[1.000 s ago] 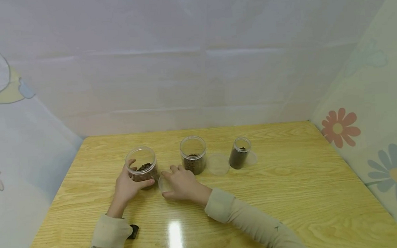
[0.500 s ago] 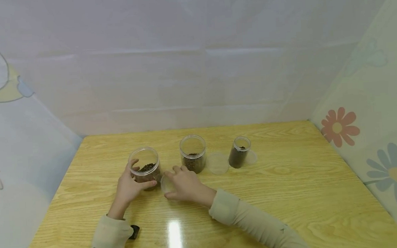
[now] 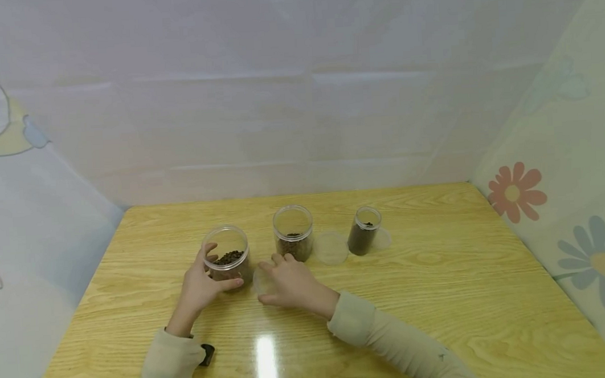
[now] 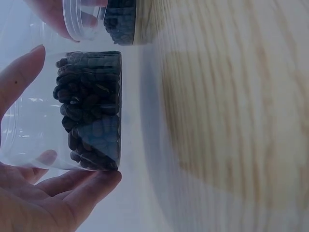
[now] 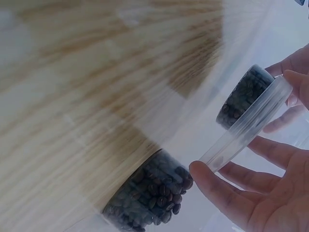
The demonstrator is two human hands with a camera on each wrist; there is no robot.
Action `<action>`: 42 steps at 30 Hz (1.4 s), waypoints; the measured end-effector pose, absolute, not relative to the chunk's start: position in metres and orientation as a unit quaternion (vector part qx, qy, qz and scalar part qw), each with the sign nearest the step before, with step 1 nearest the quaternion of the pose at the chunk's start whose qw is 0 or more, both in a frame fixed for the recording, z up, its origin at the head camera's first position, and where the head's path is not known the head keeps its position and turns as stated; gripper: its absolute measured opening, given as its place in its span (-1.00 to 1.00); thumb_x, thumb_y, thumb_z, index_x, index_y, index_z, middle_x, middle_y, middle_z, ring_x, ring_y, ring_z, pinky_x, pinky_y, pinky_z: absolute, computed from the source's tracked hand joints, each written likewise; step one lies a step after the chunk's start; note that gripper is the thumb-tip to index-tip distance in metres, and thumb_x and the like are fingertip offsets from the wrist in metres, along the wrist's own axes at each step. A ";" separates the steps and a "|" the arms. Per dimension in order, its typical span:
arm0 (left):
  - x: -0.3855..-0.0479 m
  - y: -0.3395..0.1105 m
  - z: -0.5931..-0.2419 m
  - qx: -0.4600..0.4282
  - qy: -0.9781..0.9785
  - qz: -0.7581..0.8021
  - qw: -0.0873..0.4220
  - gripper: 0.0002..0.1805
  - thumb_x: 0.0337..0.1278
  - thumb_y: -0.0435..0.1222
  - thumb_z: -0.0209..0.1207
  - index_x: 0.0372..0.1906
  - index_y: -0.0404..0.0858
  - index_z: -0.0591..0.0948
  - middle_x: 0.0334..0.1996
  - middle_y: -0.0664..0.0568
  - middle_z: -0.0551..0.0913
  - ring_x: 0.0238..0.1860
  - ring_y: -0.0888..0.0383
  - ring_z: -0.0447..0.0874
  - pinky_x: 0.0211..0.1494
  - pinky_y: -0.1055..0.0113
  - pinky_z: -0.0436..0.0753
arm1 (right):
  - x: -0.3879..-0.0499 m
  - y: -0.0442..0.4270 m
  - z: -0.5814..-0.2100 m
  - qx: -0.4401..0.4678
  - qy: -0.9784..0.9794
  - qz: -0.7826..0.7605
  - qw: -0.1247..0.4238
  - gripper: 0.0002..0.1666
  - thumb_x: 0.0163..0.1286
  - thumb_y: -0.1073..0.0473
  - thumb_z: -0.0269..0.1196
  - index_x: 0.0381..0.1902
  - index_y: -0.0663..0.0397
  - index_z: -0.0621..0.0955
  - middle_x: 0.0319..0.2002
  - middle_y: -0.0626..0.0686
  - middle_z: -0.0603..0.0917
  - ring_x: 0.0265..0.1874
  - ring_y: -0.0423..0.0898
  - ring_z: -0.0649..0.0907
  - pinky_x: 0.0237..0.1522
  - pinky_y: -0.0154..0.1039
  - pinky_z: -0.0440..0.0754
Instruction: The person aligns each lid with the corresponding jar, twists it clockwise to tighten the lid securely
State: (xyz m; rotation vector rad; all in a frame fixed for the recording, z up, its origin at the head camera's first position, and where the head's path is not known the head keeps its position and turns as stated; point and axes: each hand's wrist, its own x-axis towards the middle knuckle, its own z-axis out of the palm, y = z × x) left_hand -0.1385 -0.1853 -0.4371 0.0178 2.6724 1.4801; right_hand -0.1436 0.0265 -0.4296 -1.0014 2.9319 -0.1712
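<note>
A clear round jar (image 3: 229, 267), part filled with dark coffee beans (image 4: 89, 111), is in my left hand (image 3: 200, 286) at the left of the table. Thumb and fingers wrap around its wall; its top has no lid on. Just to its right, my right hand (image 3: 294, 283) holds a clear plastic lid (image 5: 246, 123) by its edge, thumb at one side and fingers at the other. The lid is apart from the jar's mouth. Whether the jar's base touches the table I cannot tell.
Behind my right hand stands a second uncovered jar (image 3: 295, 243) of beans, with a loose lid (image 3: 331, 248) beside it. Farther right are a narrower jar (image 3: 363, 240) of dark contents and another lid (image 3: 383, 239). Cloth walls (image 3: 299, 126) border the table (image 3: 440, 279).
Both hands have shifted a little to the right, the left with the jar and the right with the lid. The other jars and lids stay where they were.
</note>
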 end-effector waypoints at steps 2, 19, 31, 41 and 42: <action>-0.137 -0.184 -0.437 0.008 0.875 0.482 0.042 0.09 -0.39 -0.14 0.49 0.32 -0.24 0.10 0.18 -0.41 0.28 0.18 -0.39 0.20 0.12 -0.23 0.27 | -0.142 0.028 -0.429 -0.324 0.944 -0.058 0.023 -0.21 0.10 -0.31 0.21 0.19 0.01 0.45 0.09 0.19 0.49 -0.02 0.14 0.52 -0.16 -0.09 0.59; -0.136 -0.174 -0.435 0.036 0.877 0.478 0.033 0.07 -0.43 -0.15 0.50 0.30 -0.22 0.15 0.15 -0.40 0.33 0.14 -0.38 0.28 0.07 -0.21 0.34 | -0.139 0.046 -0.425 -0.307 0.948 -0.086 0.013 -0.18 0.07 -0.30 0.24 0.19 0.03 0.44 0.05 0.14 0.50 -0.10 0.06 0.51 -0.18 -0.14 0.57; -0.133 -0.167 -0.438 0.052 0.873 0.484 0.032 0.07 -0.45 -0.15 0.51 0.30 -0.24 0.16 0.13 -0.38 0.35 0.13 -0.36 0.30 0.06 -0.21 0.34 | -0.134 0.057 -0.425 -0.316 0.946 -0.073 -0.003 -0.19 0.08 -0.31 0.22 0.17 0.06 0.46 0.01 0.15 0.52 -0.09 0.06 0.55 -0.11 -0.13 0.55; -0.129 -0.159 -0.440 0.057 0.870 0.488 0.039 0.08 -0.46 -0.17 0.51 0.31 -0.21 0.16 0.15 -0.36 0.35 0.13 -0.34 0.30 0.07 -0.18 0.35 | -0.130 0.067 -0.423 -0.292 0.951 -0.097 0.009 -0.21 0.06 -0.28 0.25 0.16 0.04 0.47 0.07 0.18 0.48 -0.03 0.11 0.51 -0.21 -0.08 0.59; -0.129 -0.159 -0.440 0.059 0.870 0.488 0.040 0.09 -0.46 -0.17 0.51 0.31 -0.21 0.16 0.16 -0.36 0.35 0.13 -0.33 0.30 0.07 -0.18 0.36 | -0.130 0.068 -0.423 -0.290 0.952 -0.101 0.011 -0.21 0.06 -0.28 0.25 0.17 0.04 0.47 0.08 0.18 0.47 -0.02 0.11 0.51 -0.21 -0.07 0.59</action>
